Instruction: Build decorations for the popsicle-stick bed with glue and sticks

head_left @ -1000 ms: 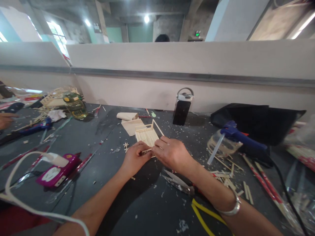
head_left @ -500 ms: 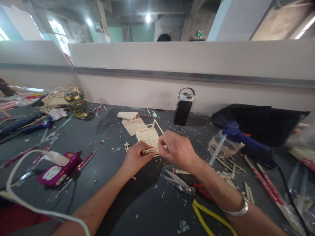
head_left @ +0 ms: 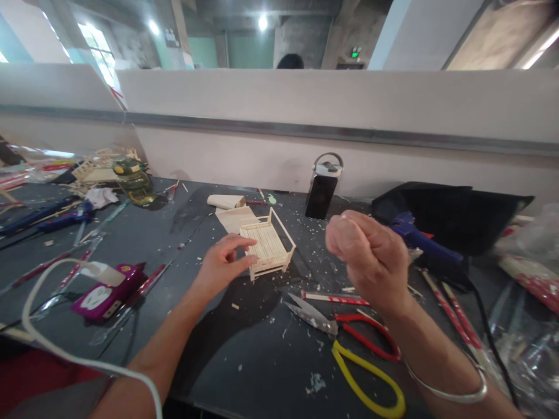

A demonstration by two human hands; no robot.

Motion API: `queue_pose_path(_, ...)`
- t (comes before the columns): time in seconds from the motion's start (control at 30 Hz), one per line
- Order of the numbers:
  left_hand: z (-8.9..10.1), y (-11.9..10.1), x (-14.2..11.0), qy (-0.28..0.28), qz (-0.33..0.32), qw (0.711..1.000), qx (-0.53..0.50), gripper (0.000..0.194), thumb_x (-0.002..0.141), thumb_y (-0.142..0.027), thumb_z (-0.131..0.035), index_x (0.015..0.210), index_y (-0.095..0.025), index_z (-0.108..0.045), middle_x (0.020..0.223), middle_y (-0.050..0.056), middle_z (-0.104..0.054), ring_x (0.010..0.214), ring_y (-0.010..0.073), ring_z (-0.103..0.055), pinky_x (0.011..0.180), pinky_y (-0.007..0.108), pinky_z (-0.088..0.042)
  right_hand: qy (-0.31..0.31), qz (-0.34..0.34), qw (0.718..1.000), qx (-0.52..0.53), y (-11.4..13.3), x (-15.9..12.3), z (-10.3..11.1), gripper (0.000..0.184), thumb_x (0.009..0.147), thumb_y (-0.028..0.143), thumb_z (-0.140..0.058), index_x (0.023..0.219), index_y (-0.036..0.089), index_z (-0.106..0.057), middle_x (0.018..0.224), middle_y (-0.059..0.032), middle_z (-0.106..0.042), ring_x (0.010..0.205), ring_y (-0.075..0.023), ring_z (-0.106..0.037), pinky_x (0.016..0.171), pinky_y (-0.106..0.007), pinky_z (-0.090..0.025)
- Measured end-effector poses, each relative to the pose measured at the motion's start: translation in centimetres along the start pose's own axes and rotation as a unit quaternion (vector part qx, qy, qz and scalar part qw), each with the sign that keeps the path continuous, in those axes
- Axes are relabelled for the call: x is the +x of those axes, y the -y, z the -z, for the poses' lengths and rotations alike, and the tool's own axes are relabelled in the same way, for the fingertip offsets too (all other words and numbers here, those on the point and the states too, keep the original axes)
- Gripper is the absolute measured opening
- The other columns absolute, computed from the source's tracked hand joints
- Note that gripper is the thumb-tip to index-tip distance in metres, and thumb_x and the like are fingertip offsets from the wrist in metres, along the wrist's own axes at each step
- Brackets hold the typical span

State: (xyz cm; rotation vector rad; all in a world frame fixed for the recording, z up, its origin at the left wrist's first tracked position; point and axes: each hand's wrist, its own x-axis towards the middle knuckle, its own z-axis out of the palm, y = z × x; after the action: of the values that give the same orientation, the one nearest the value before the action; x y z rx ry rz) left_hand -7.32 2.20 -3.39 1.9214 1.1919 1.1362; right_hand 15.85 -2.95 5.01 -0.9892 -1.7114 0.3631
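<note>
A small bed-like model of thin wooden sticks point(head_left: 268, 244) stands on the dark table point(head_left: 244, 355). My left hand point(head_left: 222, 265) rests beside its near left corner, fingers stretched out, fingertips touching the frame. My right hand point(head_left: 369, 259) is raised above the table to the right of the model, curled into a loose fist; whether it holds anything is hidden. Red-and-yellow-handled snips point(head_left: 349, 343) lie below my right hand.
A black bottle point(head_left: 322, 187) stands at the back wall, with a blue glue gun point(head_left: 425, 241) and a black bag point(head_left: 454, 212) to the right. A magenta tool point(head_left: 107, 291) with a white cable point(head_left: 52, 349) lies left. Stick scraps litter the table. Another model and jar sit far left.
My right hand has let go of the model and lifted up to the right, closing into a fist. My left hand has opened and drawn slightly left. The model now stands on its legs.
</note>
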Motion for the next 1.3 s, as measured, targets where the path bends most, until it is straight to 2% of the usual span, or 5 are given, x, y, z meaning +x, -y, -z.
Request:
queue_pose_path(0.37,1.7,-5.0,-8.9,-0.095,0.145,0.971,-0.167,0.039,0.092,-0.042,-0.047,0.060,-0.020,-0.045,0.059,-0.003,-0.035,0.054,0.0125,-0.033,0.047,0.025,-0.028,0.102,-0.168,0.974,0.117,2.5,-4.5,-0.1,0.011,0.096,0.025,-0.049,0.091,0.024,-0.059,0.071,0.0044,-0.059,0.046,-0.0056,-0.046,0.041,-0.019,-0.037)
queue_pose_path(0.73,-2.8,-7.1,-9.6,-0.030,0.352,0.739,-0.574,0.045,0.092,-0.056,-0.039,0.079,-0.017,-0.059,0.057,-0.007,-0.035,0.039,0.0036,-0.012,0.039,0.020,-0.016,0.140,-0.201,0.968,0.049,3.1,-8.9,-2.6,0.017,0.088,0.014,-0.049,0.087,0.021,-0.065,0.062,0.0032,-0.063,0.045,-0.0076,-0.053,0.045,-0.018,-0.042)
queue_pose_path(1.07,-4.1,-7.6,-8.6,0.097,0.333,0.833,-0.431,0.026,0.079,-0.040,-0.068,0.074,-0.014,-0.066,0.047,-0.008,-0.032,0.042,0.0040,-0.022,0.040,0.018,-0.018,0.099,-0.415,0.883,0.196,-0.1,-8.1,-3.1,0.022,0.084,0.028,-0.057,0.103,0.020,-0.064,0.083,-0.0006,-0.064,0.053,-0.0091,-0.057,0.049,-0.022,-0.048)
queue_pose_path(1.17,-4.3,-7.4,-8.5,0.090,0.355,0.820,-0.440,0.025,0.078,-0.039,-0.069,0.074,-0.015,-0.066,0.044,-0.010,-0.027,0.040,0.0033,-0.018,0.039,0.018,-0.017,0.117,-0.503,0.803,0.297,-2.1,-6.6,-5.4,0.033,0.082,0.044,-0.058,0.099,0.016,-0.063,0.087,-0.0060,-0.063,0.068,-0.0155,-0.063,0.045,-0.022,-0.046)
queue_pose_path(1.3,-4.5,-6.9,-8.5,0.106,0.378,0.790,-0.472,0.022,0.078,-0.036,-0.069,0.073,-0.015,-0.066,0.041,-0.012,-0.021,0.038,0.0029,-0.013,0.039,0.018,-0.016,0.159,-0.490,0.805,0.295,-2.9,-4.4,-8.0,0.037,0.083,0.049,-0.054,0.085,0.013,-0.064,0.070,-0.0030,-0.059,0.051,-0.0107,-0.053,0.040,-0.021,-0.037)
